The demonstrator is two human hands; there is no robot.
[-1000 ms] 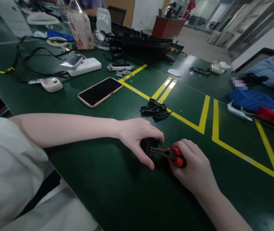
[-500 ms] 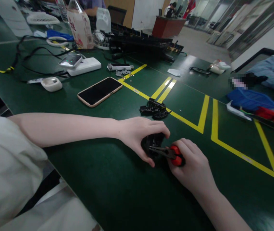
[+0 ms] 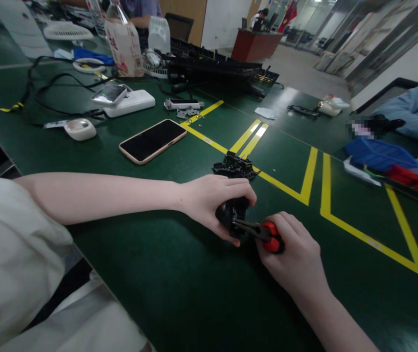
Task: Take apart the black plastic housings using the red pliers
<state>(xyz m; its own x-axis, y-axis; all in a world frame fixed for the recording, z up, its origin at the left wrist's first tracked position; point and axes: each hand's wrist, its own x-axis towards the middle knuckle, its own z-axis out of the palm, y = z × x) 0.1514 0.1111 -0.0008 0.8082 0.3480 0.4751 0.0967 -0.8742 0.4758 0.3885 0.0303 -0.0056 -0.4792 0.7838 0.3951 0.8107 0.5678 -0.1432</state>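
Beyond the table runs a pale grey floor (image 3: 297, 73), bounded by a white wall (image 3: 227, 22) and by glass partitions on the right. The dark green table (image 3: 150, 274) fills most of the view, its smooth top catching dull reflections and marked into bays with yellow tape (image 3: 308, 176). Across the floor stands a reddish-brown desk (image 3: 255, 45) with a person seated behind it. A long black assembly (image 3: 212, 66) lies across the far part of the table; at the right, a co-worker's blue sleeve (image 3: 412, 110) rests near a blue tray (image 3: 380, 154).

At the near side, the left hand (image 3: 212, 198) is half curled, thumb and fingers wrapped around a black part (image 3: 233, 215) just above or on the table; which, I cannot tell. The right hand (image 3: 295, 252) is closed around red-handled pliers (image 3: 273, 238), whose narrow nose meets the part's near right side; whether the jaws pinch it is too small to tell.

A bottle (image 3: 124, 46) stands upright at the far left. A dark-screened phone (image 3: 153, 141) lies flat beyond the left forearm. Black fragments (image 3: 234, 167) sit heaped just past the left hand, partly over the tape. Smallest are tiny metallic bits (image 3: 200, 125) scattered by a tape corner.
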